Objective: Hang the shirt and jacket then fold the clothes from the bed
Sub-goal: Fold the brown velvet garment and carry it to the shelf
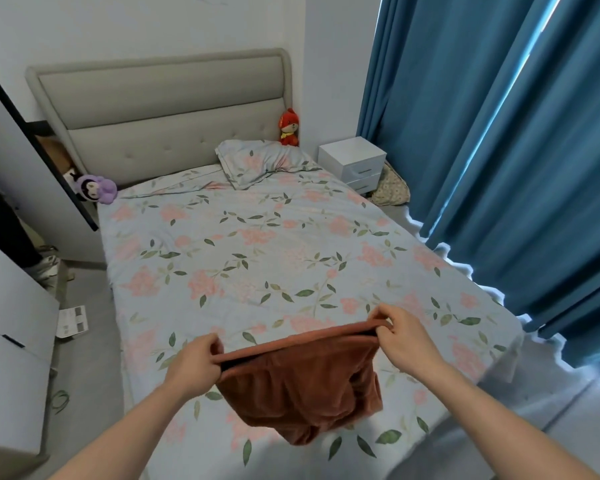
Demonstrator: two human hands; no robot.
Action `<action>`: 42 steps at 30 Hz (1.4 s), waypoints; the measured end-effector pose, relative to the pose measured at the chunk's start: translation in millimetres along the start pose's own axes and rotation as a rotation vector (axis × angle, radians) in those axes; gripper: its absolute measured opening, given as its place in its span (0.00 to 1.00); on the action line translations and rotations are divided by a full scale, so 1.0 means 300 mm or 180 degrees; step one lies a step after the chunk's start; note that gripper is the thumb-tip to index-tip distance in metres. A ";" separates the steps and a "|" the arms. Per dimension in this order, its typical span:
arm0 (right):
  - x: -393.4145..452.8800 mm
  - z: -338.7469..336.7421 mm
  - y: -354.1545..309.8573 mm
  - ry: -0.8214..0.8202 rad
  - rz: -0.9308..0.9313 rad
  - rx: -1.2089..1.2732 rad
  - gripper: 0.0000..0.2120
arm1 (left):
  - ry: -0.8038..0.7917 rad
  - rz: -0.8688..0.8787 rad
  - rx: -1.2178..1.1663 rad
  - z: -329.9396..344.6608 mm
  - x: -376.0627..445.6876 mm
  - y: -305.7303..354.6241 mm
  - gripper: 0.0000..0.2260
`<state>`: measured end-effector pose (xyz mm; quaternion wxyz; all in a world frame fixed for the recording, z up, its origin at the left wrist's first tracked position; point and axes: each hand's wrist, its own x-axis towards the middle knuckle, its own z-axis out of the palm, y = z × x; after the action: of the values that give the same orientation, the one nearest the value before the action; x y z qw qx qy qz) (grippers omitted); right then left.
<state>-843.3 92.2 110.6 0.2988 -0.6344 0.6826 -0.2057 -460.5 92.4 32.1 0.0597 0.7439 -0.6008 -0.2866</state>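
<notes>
A rust-brown soft garment hangs over the near end of the bed, held up by its top edge. My left hand grips the left end of that edge and my right hand pinches the right end, so the edge is stretched between them. The rest of the cloth droops in folds and its lower tip touches the floral sheet. No shirt or jacket shows on the bed.
A floral pillow lies at the head, with a red plush toy behind it and a purple plush toy at the left corner. A white nightstand and blue curtains stand right; white cabinets stand left.
</notes>
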 end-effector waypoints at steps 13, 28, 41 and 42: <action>0.280 -0.012 0.266 -0.0979 0.1900 -0.0070 0.16 | -0.1384 -0.0659 -0.1557 -0.011 0.217 0.290 0.14; 0.928 -0.909 -0.620 0.1712 -0.0893 0.0044 0.11 | 0.2199 0.1066 -0.1312 -1.166 0.497 1.126 0.10; 0.926 -0.711 -0.537 0.1577 -0.1442 -0.0066 0.09 | 0.2167 0.1498 -0.0921 -1.061 0.483 0.930 0.09; 0.918 -0.645 -0.481 0.1452 -0.1361 -0.0149 0.09 | 0.2009 0.1441 -0.0879 -0.977 0.498 0.878 0.09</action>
<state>-870.0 -215.0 307.8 0.0732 -0.7077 0.5877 -0.3852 -523.9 -192.5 336.0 0.4017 0.6293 -0.6574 -0.1020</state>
